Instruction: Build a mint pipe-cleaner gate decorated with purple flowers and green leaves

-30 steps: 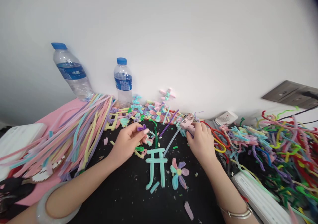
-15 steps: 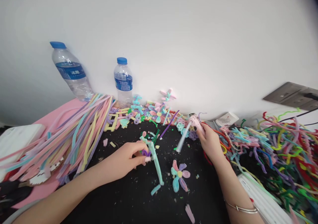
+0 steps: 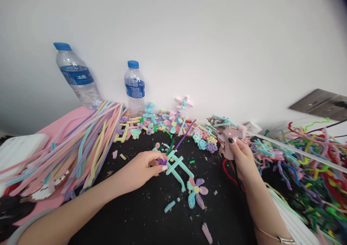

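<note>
Left fingers (image 3: pixel 158 170) pinch a purple curl (image 3: pixel 163 161)
Right fingers (image 3: pixel 237 149) grip a pink glue gun (image 3: pixel 228 153); a turquoise frame (image 3: pixel 175 165) lies beside the left.

Left hand (image 3: pixel 138 172): thumbnail (image 3: pixel 165 168) long, pale and glossy. A broad, smooth, pale grey bangle (image 3: pixel 33 221) encircles the forearm, partly cut off by the view's edge. Right hand (image 3: pixel 243 159): thumbnail polish (image 3: pixel 231 140) dark, near black. Wrist bears a thin silver-toned bracelet (image 3: pixel 286 240) with a thicker fitting. Both forearms bare.
</note>
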Tool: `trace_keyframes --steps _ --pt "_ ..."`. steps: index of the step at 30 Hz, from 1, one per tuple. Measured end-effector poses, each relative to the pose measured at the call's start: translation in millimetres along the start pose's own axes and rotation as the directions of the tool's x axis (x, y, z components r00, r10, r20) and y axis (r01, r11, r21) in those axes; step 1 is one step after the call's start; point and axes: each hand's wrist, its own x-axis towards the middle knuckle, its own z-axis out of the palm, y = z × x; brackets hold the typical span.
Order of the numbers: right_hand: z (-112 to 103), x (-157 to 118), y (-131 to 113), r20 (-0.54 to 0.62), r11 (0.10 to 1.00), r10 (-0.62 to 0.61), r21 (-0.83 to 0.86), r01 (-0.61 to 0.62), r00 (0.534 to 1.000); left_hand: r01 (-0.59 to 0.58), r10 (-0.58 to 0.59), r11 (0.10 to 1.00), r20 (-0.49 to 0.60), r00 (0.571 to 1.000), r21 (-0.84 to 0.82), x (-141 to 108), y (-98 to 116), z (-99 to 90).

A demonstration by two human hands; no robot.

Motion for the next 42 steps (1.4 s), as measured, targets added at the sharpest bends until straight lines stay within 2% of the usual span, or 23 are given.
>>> trace_keyframes --steps 3,8,11,15,19,21,23,25,29,35,39,42 --pt "4 -6 -2 0.103 0.982 0.068 0.170 -0.085 0.992 0.049 -0.049 0.998 0.005 0.999 -0.046 2 -3 0.6" --pt "20 -18 1 0.161 0.940 0.236 0.212 -0.268 0.958 0.104 -0.106 0.992 -0.020 0.994 -0.074 0 -2 0.3" --pt "28 -23 2 0.177 0.941 0.272 0.155 -0.299 0.946 0.068 -0.066 0.997 -0.064 0.996 0.038 0 3 -1.9" --pt "32 -25 -2 0.154 0.947 0.278 0.122 -0.298 0.948 -0.011 0.051 0.972 -0.165 0.985 0.236 5 9 -10.5" --pt "32 -25 -4 0.171 0.945 0.290 0.104 -0.310 0.942 -0.027 0.114 0.955 -0.282 0.953 0.295 9 11 -18.2" --pt "32 -25 -4 0.220 0.940 0.319 0.050 -0.337 0.922 0.013 0.061 0.961 -0.257 0.964 0.276 7 12 -16.3" --pt "32 -25 -4 0.278 0.936 0.347 -0.033 -0.352 0.896 0.036 -0.005 0.974 -0.136 0.991 0.226 2 12 -9.8" --pt "33 -25 -3 0.305 0.933 0.360 -0.105 -0.344 0.882 0.037 -0.027 0.958 -0.041 0.999 0.283 -2 13 -0.6" --pt "34 -26 0 0.318 0.934 0.355 -0.153 -0.322 0.879 -0.045 0.071 0.919 -0.054 0.996 0.393 -1 8 16.1" --pt "33 -26 -2 0.335 0.938 0.346 -0.152 -0.312 0.877 -0.084 0.127 0.932 -0.101 0.987 0.354 14 -4 28.3" --pt "30 -27 -5 0.327 0.937 0.349 -0.148 -0.317 0.878 -0.138 0.177 0.944 -0.107 0.978 0.301 16 -3 27.2" --pt "27 -28 -6 0.314 0.936 0.352 -0.101 -0.338 0.882 -0.179 0.189 0.960 -0.028 0.982 0.217 13 2 15.1"
